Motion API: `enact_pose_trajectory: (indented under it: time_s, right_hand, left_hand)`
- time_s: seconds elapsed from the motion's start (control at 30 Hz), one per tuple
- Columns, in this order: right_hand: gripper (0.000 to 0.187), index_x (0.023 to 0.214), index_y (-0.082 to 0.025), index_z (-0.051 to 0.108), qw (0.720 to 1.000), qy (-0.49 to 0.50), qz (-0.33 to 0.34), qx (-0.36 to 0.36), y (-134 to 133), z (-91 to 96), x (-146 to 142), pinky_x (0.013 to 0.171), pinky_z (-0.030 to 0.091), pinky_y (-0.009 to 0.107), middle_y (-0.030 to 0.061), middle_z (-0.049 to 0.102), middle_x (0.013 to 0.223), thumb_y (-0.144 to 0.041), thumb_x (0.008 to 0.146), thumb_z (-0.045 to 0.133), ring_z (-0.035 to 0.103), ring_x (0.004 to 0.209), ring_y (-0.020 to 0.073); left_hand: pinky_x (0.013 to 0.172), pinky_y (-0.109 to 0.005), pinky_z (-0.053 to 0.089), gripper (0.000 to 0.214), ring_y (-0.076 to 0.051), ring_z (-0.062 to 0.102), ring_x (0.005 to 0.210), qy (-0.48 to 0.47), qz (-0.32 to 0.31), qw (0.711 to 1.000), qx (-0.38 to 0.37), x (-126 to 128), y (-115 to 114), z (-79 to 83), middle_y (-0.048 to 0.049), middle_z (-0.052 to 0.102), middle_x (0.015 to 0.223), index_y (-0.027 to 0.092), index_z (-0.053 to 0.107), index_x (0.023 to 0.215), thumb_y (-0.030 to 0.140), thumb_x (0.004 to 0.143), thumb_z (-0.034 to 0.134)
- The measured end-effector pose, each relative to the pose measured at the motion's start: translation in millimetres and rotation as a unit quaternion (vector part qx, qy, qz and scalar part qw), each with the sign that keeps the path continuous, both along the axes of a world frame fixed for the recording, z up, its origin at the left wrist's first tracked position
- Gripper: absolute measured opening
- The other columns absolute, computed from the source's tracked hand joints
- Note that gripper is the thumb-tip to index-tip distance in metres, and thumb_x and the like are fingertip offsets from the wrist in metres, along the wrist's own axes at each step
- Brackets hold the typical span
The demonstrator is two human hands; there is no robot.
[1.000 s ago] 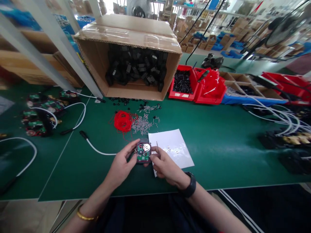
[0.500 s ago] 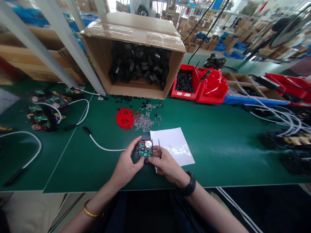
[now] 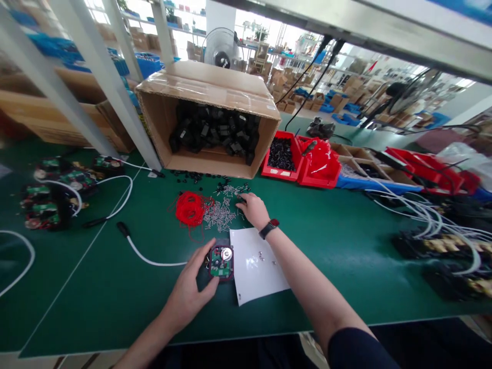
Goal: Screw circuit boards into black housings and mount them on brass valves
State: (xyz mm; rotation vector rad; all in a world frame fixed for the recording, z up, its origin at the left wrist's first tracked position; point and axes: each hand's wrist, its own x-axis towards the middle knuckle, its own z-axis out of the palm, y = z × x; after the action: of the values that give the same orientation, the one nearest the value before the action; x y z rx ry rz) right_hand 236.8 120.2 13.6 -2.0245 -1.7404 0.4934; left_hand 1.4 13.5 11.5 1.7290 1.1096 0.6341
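Note:
My left hand grips a small dark housing with a green circuit board inside, thumb along its lower edge and fingers at its far side. A round silvery part shows on the board, and a white cable runs from the housing to the left. My right hand is stretched forward, its fingers closed on dark tweezers, partly hidden by the hand. Their tip is over the edge of a loose pile of small metal pins and black bits. Beside the pins lies a coil of red wire.
A white sheet with a few tiny metal parts lies right of the housing. Behind stands a cardboard box of black casings. Red bins are at the back right, white cables at far right, and more circuit-board units at left.
My right hand has left the housing and reached forward to the small pins with the tweezers. My left hand still holds the housing. The head view has tilted up.

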Motion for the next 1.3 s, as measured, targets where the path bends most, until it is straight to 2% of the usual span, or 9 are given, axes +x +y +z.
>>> enact_pose_trajectory:
  time_s: [0.2, 0.37, 0.47, 0.53, 0.6, 0.67, 0.8, 1.07, 1.3]
  right_hand:
    - [0.009, 0.089, -0.015, 0.060, 0.999, -0.032, 0.019, -0.033, 17.3, -10.3, -11.1, 0.074, 0.040, 0.030, 0.0129, 0.064, 0.092, -0.016, 0.086, 0.052, 0.059, 0.087, 0.0223]
    - [0.020, 0.095, -0.014, 0.056, 1.000, 0.002, 0.025, 0.010, -11.1, 16.4, -9.1, 0.075, 0.041, 0.029, 0.0124, 0.061, 0.097, -0.017, 0.091, 0.036, 0.056, 0.089, 0.0197]
    - [0.025, 0.102, -0.017, 0.053, 0.985, 0.165, 0.054, -0.009, -56.5, 36.0, -14.3, 0.053, 0.040, 0.024, 0.0063, 0.060, 0.090, -0.028, 0.093, 0.032, 0.050, 0.058, 0.0109]
    - [0.026, 0.108, -0.019, 0.051, 0.937, 0.336, 0.077, -0.062, -89.4, 43.3, -21.5, 0.040, 0.030, 0.022, 0.0041, 0.058, 0.092, -0.035, 0.089, 0.042, 0.036, 0.043, 0.0053]
    - [0.028, 0.107, -0.020, 0.052, 0.901, 0.413, 0.082, -0.103, -115.4, 44.5, -31.4, 0.038, 0.025, 0.021, 0.0027, 0.058, 0.091, -0.033, 0.082, 0.055, 0.031, 0.040, 0.0035]
    - [0.020, 0.097, -0.019, 0.057, 0.916, 0.381, 0.078, -0.097, -130.5, 40.7, -42.7, 0.042, 0.029, 0.021, 0.0009, 0.059, 0.082, -0.024, 0.078, 0.060, 0.035, 0.044, 0.0052]
    - [0.012, 0.081, -0.018, 0.060, 0.960, 0.247, 0.129, 0.034, -136.7, 28.0, -59.0, 0.066, 0.045, 0.027, 0.0039, 0.058, 0.084, -0.008, 0.077, 0.055, 0.055, 0.073, 0.0149]
    - [0.033, 0.107, -0.019, 0.056, 0.943, -0.003, 0.331, 0.045, -138.6, 33.8, -47.8, 0.063, 0.048, 0.026, 0.0079, 0.056, 0.105, -0.002, 0.083, 0.040, 0.057, 0.083, 0.0165]
    - [0.026, 0.105, -0.016, 0.053, 0.956, -0.114, 0.266, 0.040, -144.2, 37.3, -62.3, 0.050, 0.041, 0.024, 0.0088, 0.057, 0.102, -0.003, 0.085, 0.041, 0.058, 0.069, 0.0152]
  left_hand:
    - [0.107, -0.046, 0.031, 0.058, -0.027, 0.042, 0.125, -0.031, 0.003, 1.000, 0.002, -0.5, -1.5, 3.7, -0.0108, 0.044, 0.136, 0.021, 0.036, 0.134, 0.020, 0.078, 0.051]
    - [0.101, -0.045, 0.037, 0.066, -0.029, 0.047, 0.119, -0.042, 0.011, 0.999, -0.022, 3.5, 2.4, -4.2, -0.0120, 0.047, 0.132, 0.020, 0.037, 0.131, 0.025, 0.071, 0.065]
    - [0.097, -0.044, 0.040, 0.074, -0.029, 0.051, 0.114, -0.066, 0.020, 0.997, -0.034, 6.4, 5.1, -8.7, -0.0113, 0.051, 0.127, 0.021, 0.040, 0.126, 0.030, 0.063, 0.075]
    - [0.096, -0.044, 0.040, 0.076, -0.029, 0.051, 0.113, -0.063, 0.025, 0.998, -0.013, 7.4, 5.2, -7.9, -0.0105, 0.052, 0.124, 0.022, 0.042, 0.124, 0.033, 0.059, 0.079]
    - [0.095, -0.043, 0.040, 0.075, -0.029, 0.050, 0.113, -0.035, 0.023, 0.999, 0.022, 7.9, 3.7, -4.7, -0.0097, 0.053, 0.120, 0.022, 0.044, 0.121, 0.035, 0.057, 0.080]
    - [0.094, -0.043, 0.041, 0.072, -0.028, 0.050, 0.111, -0.005, 0.015, 0.999, 0.049, 8.6, 1.4, -1.4, -0.0088, 0.054, 0.117, 0.023, 0.045, 0.120, 0.035, 0.057, 0.080]
    - [0.093, -0.042, 0.041, 0.068, -0.027, 0.050, 0.108, 0.012, 0.012, 0.998, 0.066, 10.7, -3.1, -1.6, -0.0075, 0.053, 0.113, 0.023, 0.045, 0.117, 0.028, 0.058, 0.079]
    - [0.091, -0.045, 0.041, 0.058, -0.028, 0.050, 0.107, 0.006, -0.008, 0.998, 0.064, 12.5, -3.8, 6.2, -0.0089, 0.054, 0.111, 0.022, 0.046, 0.112, 0.033, 0.063, 0.075]
    - [0.094, -0.043, 0.040, 0.061, -0.027, 0.050, 0.109, -0.008, 0.003, 0.998, 0.059, 12.3, -3.5, 3.0, -0.0089, 0.054, 0.115, 0.023, 0.045, 0.115, 0.037, 0.064, 0.075]
